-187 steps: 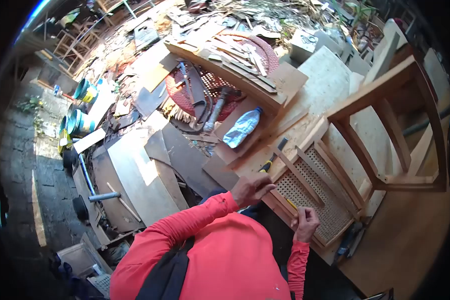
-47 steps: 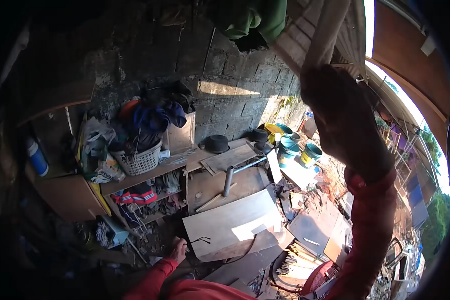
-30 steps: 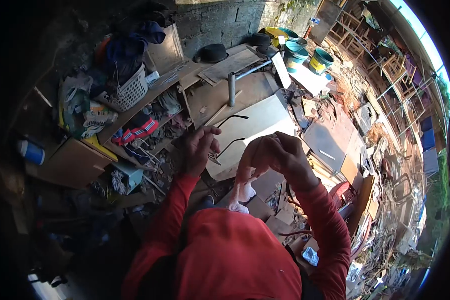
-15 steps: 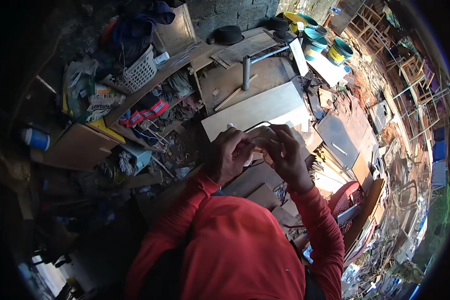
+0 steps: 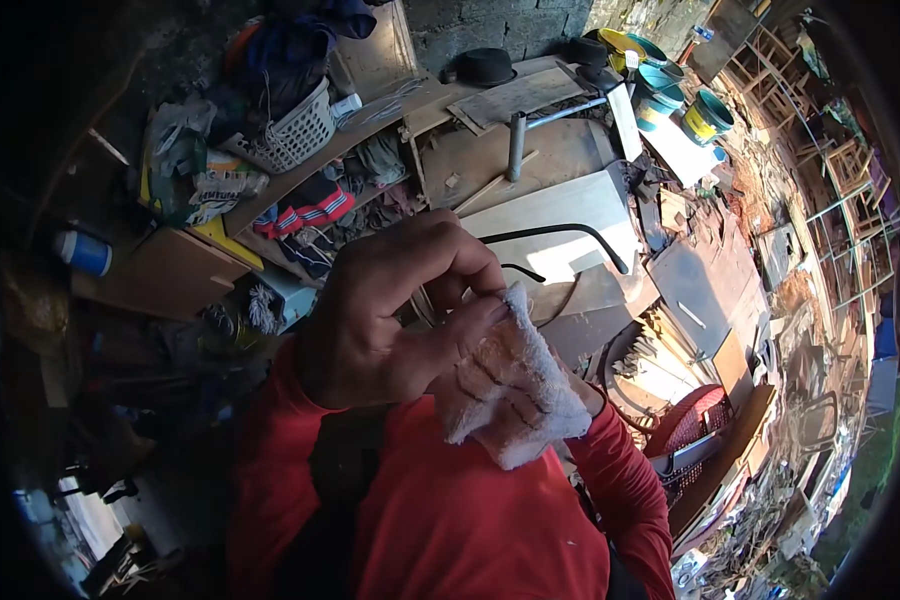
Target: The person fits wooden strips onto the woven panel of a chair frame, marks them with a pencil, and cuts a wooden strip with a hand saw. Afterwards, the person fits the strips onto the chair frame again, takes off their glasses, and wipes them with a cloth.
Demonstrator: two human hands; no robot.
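Observation:
Close to the camera, my left hand [image 5: 400, 310] is closed, with thumb and fingers pinching a crumpled, stained white cloth [image 5: 510, 390]. Black eyeglasses [image 5: 570, 229] stick out to the right from behind its fingertips; both temple arms show, but the lenses are hidden by the hand and cloth. Behind the cloth, only a small part of my right hand [image 5: 590, 393] shows near the red sleeve cuff, its fingers hidden.
Boards [image 5: 560, 225] and a metal pipe [image 5: 517, 147] lie ahead. A white basket [image 5: 295, 130] sits on a shelf at the left. Buckets [image 5: 707, 117] stand at the upper right. A red chair-like piece [image 5: 685, 420] and wood scraps are at the right.
My left hand has come up closer to the camera with the cloth, now seen large. My right hand has dropped behind the cloth. More of the eyeglasses shows, and the view has shifted slightly.

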